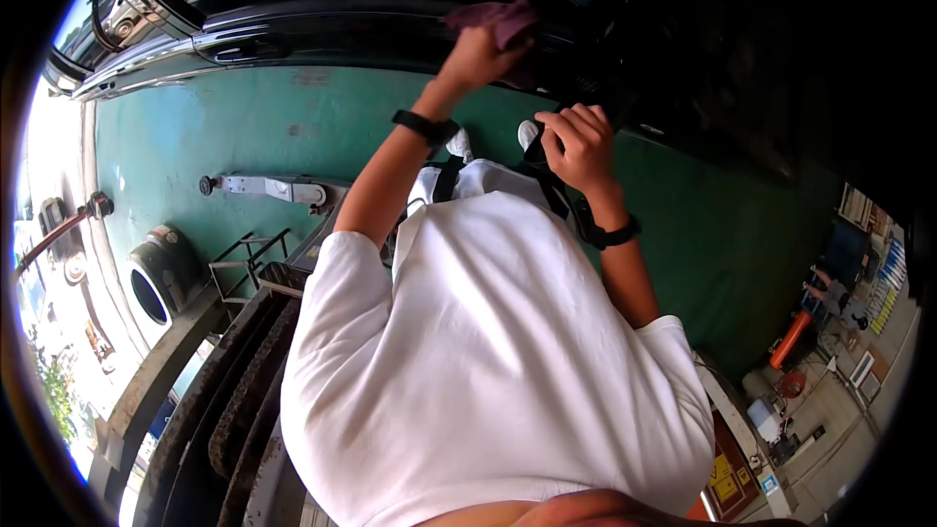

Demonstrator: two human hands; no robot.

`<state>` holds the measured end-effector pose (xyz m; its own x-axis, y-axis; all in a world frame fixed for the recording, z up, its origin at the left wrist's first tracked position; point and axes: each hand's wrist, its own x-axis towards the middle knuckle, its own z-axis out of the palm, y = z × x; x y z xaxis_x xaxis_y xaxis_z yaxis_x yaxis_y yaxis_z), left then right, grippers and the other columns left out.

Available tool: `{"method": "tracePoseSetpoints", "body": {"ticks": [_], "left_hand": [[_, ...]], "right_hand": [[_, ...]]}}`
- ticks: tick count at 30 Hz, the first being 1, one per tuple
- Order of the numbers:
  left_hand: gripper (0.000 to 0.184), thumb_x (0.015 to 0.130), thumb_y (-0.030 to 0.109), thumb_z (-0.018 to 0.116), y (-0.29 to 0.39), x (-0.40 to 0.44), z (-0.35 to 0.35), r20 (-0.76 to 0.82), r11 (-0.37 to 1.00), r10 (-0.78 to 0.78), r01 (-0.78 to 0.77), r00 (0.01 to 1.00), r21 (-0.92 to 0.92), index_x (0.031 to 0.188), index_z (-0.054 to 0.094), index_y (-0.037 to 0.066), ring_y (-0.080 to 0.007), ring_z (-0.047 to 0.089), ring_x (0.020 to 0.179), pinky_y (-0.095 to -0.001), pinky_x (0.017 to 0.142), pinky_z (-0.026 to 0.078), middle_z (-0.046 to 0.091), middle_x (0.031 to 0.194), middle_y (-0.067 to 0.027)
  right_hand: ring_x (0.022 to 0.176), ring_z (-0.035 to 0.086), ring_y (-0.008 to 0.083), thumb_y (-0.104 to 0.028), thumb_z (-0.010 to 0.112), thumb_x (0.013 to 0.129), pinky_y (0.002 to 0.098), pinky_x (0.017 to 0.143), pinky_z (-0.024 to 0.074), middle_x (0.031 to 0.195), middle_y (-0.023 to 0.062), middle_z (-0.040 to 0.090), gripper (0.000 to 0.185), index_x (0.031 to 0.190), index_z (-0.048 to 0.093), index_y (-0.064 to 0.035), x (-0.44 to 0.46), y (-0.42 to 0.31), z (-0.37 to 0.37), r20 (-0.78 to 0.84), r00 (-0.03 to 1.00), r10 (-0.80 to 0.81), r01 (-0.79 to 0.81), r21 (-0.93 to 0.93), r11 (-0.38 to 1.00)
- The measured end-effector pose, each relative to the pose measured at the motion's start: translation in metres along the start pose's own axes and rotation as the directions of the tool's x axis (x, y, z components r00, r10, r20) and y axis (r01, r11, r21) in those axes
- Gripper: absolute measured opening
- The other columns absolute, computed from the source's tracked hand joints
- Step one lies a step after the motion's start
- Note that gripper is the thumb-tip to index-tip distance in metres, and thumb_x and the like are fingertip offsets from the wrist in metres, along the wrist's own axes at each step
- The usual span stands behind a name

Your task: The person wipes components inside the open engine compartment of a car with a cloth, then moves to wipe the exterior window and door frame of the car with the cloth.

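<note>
My left hand (476, 60) is closed on a bunched purple cloth (503, 23) and presses it against the side of a glossy black car (332, 31). Part of the cloth hangs below the fingers. My right hand (583, 148) hovers in front of my body, lower than the left and apart from the car. Its fingers are loosely bent, with thumb and index finger apart, and nothing shows in them. Each wrist wears a black band.
Green floor (195, 127) runs along the car. At left lie a grey metal lift arm (268, 187), a tyre (161, 273) and a rusty metal frame (244, 400). A red cylinder (791, 340) and wall-hung items are at right, where a person (841, 301) is visible.
</note>
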<state>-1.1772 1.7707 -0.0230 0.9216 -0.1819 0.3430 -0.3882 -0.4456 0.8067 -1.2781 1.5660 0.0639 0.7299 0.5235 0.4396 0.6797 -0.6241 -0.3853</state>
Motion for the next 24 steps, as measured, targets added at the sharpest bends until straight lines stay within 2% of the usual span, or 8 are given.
{"method": "tracePoseSetpoints", "body": {"ticks": [3, 7, 10, 14, 17, 18, 21, 24], "left_hand": [[0.047, 0.081, 0.026, 0.075, 0.023, 0.003, 0.052, 0.202, 0.991, -0.131, 0.135, 0.971, -0.006, 0.121, 0.064, 0.005, -0.0415, 0.066, 0.095, -0.0421, 0.085, 0.054, 0.069, 0.107, -0.0211], [0.045, 0.080, 0.027, 0.076, 0.015, 0.007, 0.060, 0.195, 0.982, -0.135, 0.158, 0.971, -0.106, 0.117, 0.066, 0.004, -0.0409, 0.067, 0.092, -0.0418, 0.082, 0.054, 0.070, 0.102, -0.0213], [0.039, 0.079, 0.027, 0.077, -0.001, 0.004, 0.037, -0.136, 0.989, -0.134, 0.123, 0.982, -0.081, 0.108, 0.070, 0.002, -0.0363, 0.069, 0.088, -0.0383, 0.078, 0.055, 0.071, 0.094, -0.0198], [0.039, 0.079, 0.026, 0.080, -0.056, -0.017, -0.030, -0.248, 0.938, -0.347, 0.331, 0.905, -0.103, 0.107, 0.072, 0.000, -0.0155, 0.070, 0.090, -0.0324, 0.079, 0.054, 0.074, 0.094, -0.0142], [0.039, 0.075, 0.029, 0.081, -0.092, -0.040, -0.120, -0.557, 0.760, -0.597, 0.629, 0.577, -0.164, 0.094, 0.071, -0.004, -0.0252, 0.073, 0.081, -0.0388, 0.069, 0.054, 0.072, 0.083, -0.0196], [0.042, 0.074, 0.033, 0.080, -0.119, -0.050, -0.142, -0.722, 0.727, -0.483, 0.686, 0.495, -0.017, 0.096, 0.071, -0.003, -0.0339, 0.072, 0.087, -0.0420, 0.073, 0.054, 0.072, 0.088, -0.0207], [0.060, 0.071, 0.050, 0.078, -0.131, -0.066, -0.194, -0.727, 0.576, -0.469, 0.798, 0.501, 0.178, 0.099, 0.071, -0.003, -0.0418, 0.067, 0.097, -0.0458, 0.083, 0.053, 0.071, 0.101, -0.0236], [0.052, 0.080, 0.045, 0.076, -0.105, -0.072, -0.184, -0.654, 0.731, -0.472, 0.677, 0.591, 0.084, 0.096, 0.071, -0.004, -0.0271, 0.069, 0.085, -0.0379, 0.076, 0.052, 0.072, 0.089, -0.0171]], "right_hand": [[0.076, 0.059, 0.0225, 0.002, 0.064, 0.074, 0.0358, 0.070, 0.0452, 0.080, 0.0048, 0.062, 0.020, 0.092, 0.069, -0.0053, -0.002, -0.002, -0.002, -0.033, 0.999, -0.016, 0.018, 0.059, 0.998], [0.085, 0.056, 0.0259, 0.002, 0.064, 0.074, 0.0384, 0.076, 0.0448, 0.089, 0.0051, 0.061, 0.023, 0.094, 0.070, -0.0082, -0.007, -0.011, -0.015, -0.131, 0.991, 0.012, -0.012, 0.000, 1.000], [0.085, 0.052, 0.0243, 0.001, 0.064, 0.074, 0.0393, 0.080, 0.0414, 0.089, 0.0030, 0.059, 0.024, 0.093, 0.072, -0.0113, -0.017, -0.011, -0.025, -0.208, 0.972, 0.108, -0.129, -0.094, 0.987], [0.085, 0.053, 0.0243, 0.002, 0.064, 0.074, 0.0383, 0.080, 0.0415, 0.089, 0.0035, 0.059, 0.025, 0.094, 0.072, -0.0113, -0.031, 0.001, -0.033, -0.215, 0.966, 0.145, -0.163, -0.065, 0.985], [0.084, 0.054, 0.0241, 0.003, 0.065, 0.074, 0.0385, 0.079, 0.0420, 0.088, 0.0039, 0.059, 0.026, 0.095, 0.071, -0.0114, -0.032, 0.005, -0.046, -0.176, 0.977, 0.120, -0.133, -0.060, 0.989], [0.082, 0.055, 0.0233, 0.003, 0.064, 0.074, 0.0378, 0.076, 0.0429, 0.086, 0.0039, 0.059, 0.026, 0.095, 0.071, -0.0103, -0.032, 0.005, -0.051, -0.174, 0.978, 0.112, -0.120, -0.033, 0.992], [0.077, 0.056, 0.0223, 0.004, 0.064, 0.074, 0.0361, 0.072, 0.0432, 0.082, 0.0035, 0.059, 0.023, 0.093, 0.070, -0.0080, -0.032, 0.002, -0.052, -0.143, 0.985, 0.097, -0.083, 0.102, 0.991], [0.067, 0.057, 0.0223, 0.004, 0.064, 0.077, 0.0351, 0.063, 0.0467, 0.078, 0.0057, 0.059, 0.025, 0.100, 0.068, -0.0057, -0.018, -0.012, -0.048, -0.068, 0.997, 0.033, -0.014, 0.256, 0.966]]}}
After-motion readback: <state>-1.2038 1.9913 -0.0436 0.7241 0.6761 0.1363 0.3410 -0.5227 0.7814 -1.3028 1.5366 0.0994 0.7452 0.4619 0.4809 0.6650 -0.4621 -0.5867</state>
